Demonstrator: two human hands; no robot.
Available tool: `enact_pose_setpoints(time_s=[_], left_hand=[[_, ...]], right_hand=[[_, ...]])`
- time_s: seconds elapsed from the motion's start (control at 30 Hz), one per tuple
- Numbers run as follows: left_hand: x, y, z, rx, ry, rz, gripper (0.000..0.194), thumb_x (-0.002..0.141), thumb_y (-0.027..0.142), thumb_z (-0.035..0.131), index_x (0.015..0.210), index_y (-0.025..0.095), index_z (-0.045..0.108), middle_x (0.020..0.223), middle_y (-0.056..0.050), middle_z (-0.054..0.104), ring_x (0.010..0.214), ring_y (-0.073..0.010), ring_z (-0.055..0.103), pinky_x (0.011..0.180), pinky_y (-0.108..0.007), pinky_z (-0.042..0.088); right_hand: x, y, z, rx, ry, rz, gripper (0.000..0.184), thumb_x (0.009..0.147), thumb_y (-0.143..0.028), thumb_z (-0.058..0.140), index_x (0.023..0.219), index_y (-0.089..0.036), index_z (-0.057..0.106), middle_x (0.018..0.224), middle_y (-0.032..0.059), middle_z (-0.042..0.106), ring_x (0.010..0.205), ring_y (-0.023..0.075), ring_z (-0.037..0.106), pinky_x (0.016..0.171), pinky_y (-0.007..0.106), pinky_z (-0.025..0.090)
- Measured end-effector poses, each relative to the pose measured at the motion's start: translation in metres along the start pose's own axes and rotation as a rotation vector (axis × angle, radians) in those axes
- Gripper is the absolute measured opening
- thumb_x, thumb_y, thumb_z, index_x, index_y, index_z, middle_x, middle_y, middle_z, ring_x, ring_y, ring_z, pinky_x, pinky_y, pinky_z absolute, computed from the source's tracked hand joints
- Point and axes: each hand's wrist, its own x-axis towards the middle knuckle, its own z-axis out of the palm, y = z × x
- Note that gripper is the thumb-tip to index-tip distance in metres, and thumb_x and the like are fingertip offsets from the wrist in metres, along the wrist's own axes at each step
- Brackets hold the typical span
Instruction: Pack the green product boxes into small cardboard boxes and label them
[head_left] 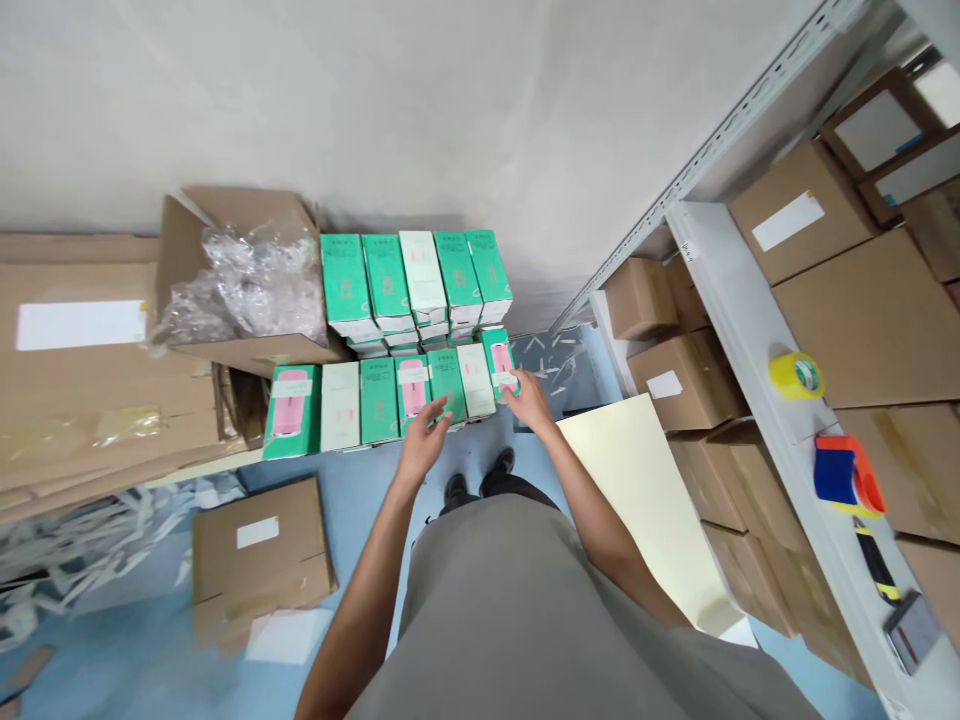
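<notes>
A pink-panelled green carton (498, 350) sits at the right end of the front row, directly under the fingers of the right hand (529, 402), whose thumb rests on its near end; whether the hand is closed firmly around it, I cannot tell. Just left of that grip stands a white carton (474, 385), then a plain green carton (448, 375), with the left hand (426, 440) at the near edge of the row, its fingers spread wide and holding nothing. More green and white cartons continue leftward from there. Beyond both hands rises a taller back row (388, 275) of similar cartons. Farther left of the grip, an open cardboard box (247, 350) is stuffed with clear plastic wrap (262, 280). Right of and nearer than the right hand is a cream board (622, 480); farther right, a white shelf (750, 290) carries a yellow tape roll (784, 375), utility knife (874, 560) and phone (913, 632).
</notes>
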Motion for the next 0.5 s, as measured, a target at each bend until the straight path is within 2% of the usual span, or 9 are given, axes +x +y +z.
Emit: enact_pose_setpoints(time_s=[0.17,0.33,0.5], left_hand=[[-0.002,0.012,0.017,0.008,-0.008,0.018,0.053,0.093,0.045,0.071,0.138,0.018,0.077,0.152,-0.021,0.075,0.144,-0.0382,0.070,0.122,-0.059,0.056],[-0.007,0.016,0.026,0.043,-0.003,0.003,0.054,0.094,0.046,0.072,0.140,0.019,0.076,0.155,-0.020,0.073,0.145,-0.0382,0.069,0.124,-0.058,0.055],[-0.010,0.020,0.039,0.062,-0.067,-0.061,0.054,0.093,0.050,0.076,0.137,0.019,0.077,0.150,-0.021,0.076,0.145,-0.0409,0.069,0.123,-0.059,0.055]], right_hand=[[0.011,0.000,-0.007,-0.019,-0.034,-0.023,0.046,0.105,-0.027,0.067,0.149,-0.013,0.071,0.150,0.0206,0.072,0.148,0.0317,0.064,0.130,0.044,0.048],[0.013,0.001,-0.001,-0.065,-0.125,-0.016,0.052,0.106,-0.029,0.065,0.155,-0.012,0.067,0.154,0.0210,0.070,0.152,0.0315,0.061,0.132,0.043,0.045],[0.010,-0.004,0.006,-0.202,-0.215,0.092,0.062,0.110,-0.032,0.064,0.168,-0.012,0.055,0.173,0.0254,0.055,0.162,0.0347,0.053,0.135,0.044,0.041]])
